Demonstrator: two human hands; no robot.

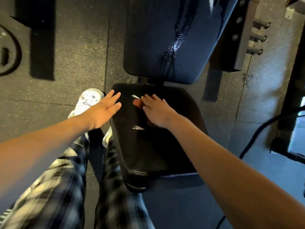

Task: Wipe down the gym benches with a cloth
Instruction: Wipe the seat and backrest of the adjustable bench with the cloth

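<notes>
Seemingly a dark cloth (130,113) lies spread over the bench seat (145,171), the right hand (156,111) flat on it with fingers straight, the left hand (104,109) likewise flat-fingered at its left edge, below the wet-streaked backrest (153,38).

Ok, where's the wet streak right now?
Head view: wet streak on the backrest, right of its middle, running to the lower edge above the seat.

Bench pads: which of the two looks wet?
The back pad, the farther one. Glossy liquid streaks run down its surface. The seat pad, nearer the camera, shows no such streaks.
</notes>
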